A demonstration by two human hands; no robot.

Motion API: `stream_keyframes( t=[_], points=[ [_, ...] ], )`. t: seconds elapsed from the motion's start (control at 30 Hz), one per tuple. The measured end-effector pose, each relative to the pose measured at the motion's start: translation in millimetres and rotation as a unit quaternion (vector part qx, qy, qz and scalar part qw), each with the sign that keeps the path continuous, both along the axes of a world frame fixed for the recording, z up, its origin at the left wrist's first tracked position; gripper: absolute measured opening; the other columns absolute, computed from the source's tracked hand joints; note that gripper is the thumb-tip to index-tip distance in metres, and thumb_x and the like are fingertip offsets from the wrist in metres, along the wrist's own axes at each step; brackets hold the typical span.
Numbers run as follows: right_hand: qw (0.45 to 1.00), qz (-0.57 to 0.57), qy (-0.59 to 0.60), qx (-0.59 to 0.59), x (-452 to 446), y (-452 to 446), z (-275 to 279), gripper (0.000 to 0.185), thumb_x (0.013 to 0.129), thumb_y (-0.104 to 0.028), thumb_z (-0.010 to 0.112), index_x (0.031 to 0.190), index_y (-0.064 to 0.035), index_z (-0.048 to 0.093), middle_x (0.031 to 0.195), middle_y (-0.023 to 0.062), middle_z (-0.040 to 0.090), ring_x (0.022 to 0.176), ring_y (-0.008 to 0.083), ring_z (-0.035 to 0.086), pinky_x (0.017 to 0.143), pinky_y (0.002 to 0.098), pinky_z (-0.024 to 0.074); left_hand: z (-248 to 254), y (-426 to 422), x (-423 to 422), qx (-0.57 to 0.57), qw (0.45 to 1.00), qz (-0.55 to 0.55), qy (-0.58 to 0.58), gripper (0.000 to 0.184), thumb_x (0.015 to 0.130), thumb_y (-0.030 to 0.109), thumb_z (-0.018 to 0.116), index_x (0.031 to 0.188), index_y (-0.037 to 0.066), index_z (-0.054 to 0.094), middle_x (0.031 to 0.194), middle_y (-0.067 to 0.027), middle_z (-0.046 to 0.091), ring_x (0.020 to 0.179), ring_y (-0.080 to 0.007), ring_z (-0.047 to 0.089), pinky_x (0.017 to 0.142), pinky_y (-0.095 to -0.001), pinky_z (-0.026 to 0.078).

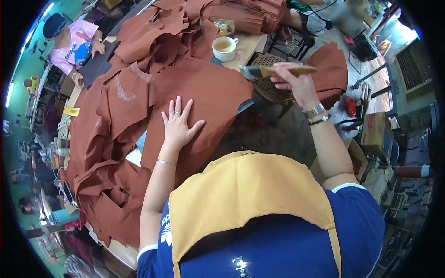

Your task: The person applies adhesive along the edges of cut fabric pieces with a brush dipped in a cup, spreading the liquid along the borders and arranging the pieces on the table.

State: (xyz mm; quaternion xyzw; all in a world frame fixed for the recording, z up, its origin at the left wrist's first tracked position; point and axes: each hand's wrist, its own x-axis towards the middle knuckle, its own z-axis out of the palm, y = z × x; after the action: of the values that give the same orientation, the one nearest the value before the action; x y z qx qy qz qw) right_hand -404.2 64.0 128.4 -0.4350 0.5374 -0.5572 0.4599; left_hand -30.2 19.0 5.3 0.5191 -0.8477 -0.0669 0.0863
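My left hand (177,128) lies flat, fingers spread, on a large reddish-brown sheet (199,88) that looks like leather or cloth. In the air past the sheet's right edge, my right hand (296,83) grips a flat brush (269,71) by its wooden handle, bristles pointing left. A white cup (224,54) holding a pale brown liquid stands beyond the sheet, left of the brush. Under the sheet's right corner a bluish-grey edge (244,106) shows.
More reddish-brown pieces (111,199) are heaped on the table to the left and far side. A woven-seat chair (269,88) stands at the right, near another brown piece (331,65). At far left a person in a pink shirt (76,46) handles dark material.
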Motion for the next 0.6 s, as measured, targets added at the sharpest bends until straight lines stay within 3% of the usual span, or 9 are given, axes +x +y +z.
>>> stream_keyframes(
  t=[0.07,0.13,0.17,0.37,0.47,0.6],
  points=[
    [0.989,-0.008,0.150,-0.009,2.4,17.8,-8.3,0.024,0.090,-0.020,0.075,0.109,-0.0052,0.073,0.099,0.0056,0.074,0.086,0.0111,0.070,0.072,0.0251,0.0576,0.0,-1.6,-1.6,0.001,1.000,-0.014,0.004,0.083,0.087,0.067,0.059,0.155,0.024,0.037,0.165,-0.0159,0.020,0.152,-0.0397,0.016,0.114,-0.0702,0.015],
    [0.937,-0.004,0.345,-0.052,10.1,30.8,-16.9,0.020,0.087,-0.017,0.076,0.103,-0.0060,0.075,0.095,0.0043,0.075,0.083,0.0102,0.069,0.073,0.0262,0.0560,-0.1,-5.3,-4.5,0.001,1.000,-0.026,0.010,0.084,0.087,0.067,0.059,0.155,0.024,0.037,0.165,-0.0157,0.020,0.152,-0.0396,0.016,0.114,-0.0699,0.015],
    [0.947,-0.014,0.320,-0.019,17.7,36.8,-21.0,0.016,0.084,-0.015,0.077,0.096,-0.0049,0.076,0.088,0.0033,0.075,0.080,0.0095,0.068,0.074,0.0275,0.0543,-0.8,-5.2,-4.9,0.000,1.000,-0.028,0.010,0.084,0.087,0.068,0.059,0.155,0.024,0.038,0.165,-0.0156,0.020,0.152,-0.0395,0.016,0.114,-0.0699,0.015],
    [0.920,0.029,0.384,-0.075,36.6,39.6,-37.5,0.018,0.079,-0.013,0.074,0.094,-0.0033,0.074,0.083,0.0145,0.072,0.074,0.0239,0.071,0.072,0.0308,0.0552,0.7,-1.1,-1.6,0.001,0.999,-0.033,0.013,0.084,0.087,0.068,0.058,0.155,0.024,0.038,0.165,-0.0158,0.022,0.152,-0.0391,0.017,0.114,-0.0700,0.016],
    [0.875,0.009,0.481,-0.057,19.6,43.3,-22.3,0.015,0.079,-0.016,0.073,0.089,-0.0041,0.074,0.079,0.0141,0.071,0.074,0.0255,0.072,0.070,0.0326,0.0558,-2.4,1.1,1.2,-0.006,0.999,-0.032,0.008,0.084,0.086,0.069,0.058,0.155,0.025,0.038,0.165,-0.0159,0.023,0.152,-0.0392,0.018,0.114,-0.0700,0.016],
    [0.926,-0.021,0.374,-0.037,28.2,25.4,-31.6,0.017,0.078,-0.018,0.074,0.089,-0.0057,0.075,0.080,0.0124,0.073,0.073,0.0215,0.073,0.068,0.0311,0.0558,-2.7,0.3,-0.2,-0.011,0.999,-0.032,0.000,0.085,0.086,0.069,0.058,0.155,0.024,0.037,0.165,-0.0160,0.023,0.152,-0.0392,0.018,0.114,-0.0699,0.016]
  ],
)
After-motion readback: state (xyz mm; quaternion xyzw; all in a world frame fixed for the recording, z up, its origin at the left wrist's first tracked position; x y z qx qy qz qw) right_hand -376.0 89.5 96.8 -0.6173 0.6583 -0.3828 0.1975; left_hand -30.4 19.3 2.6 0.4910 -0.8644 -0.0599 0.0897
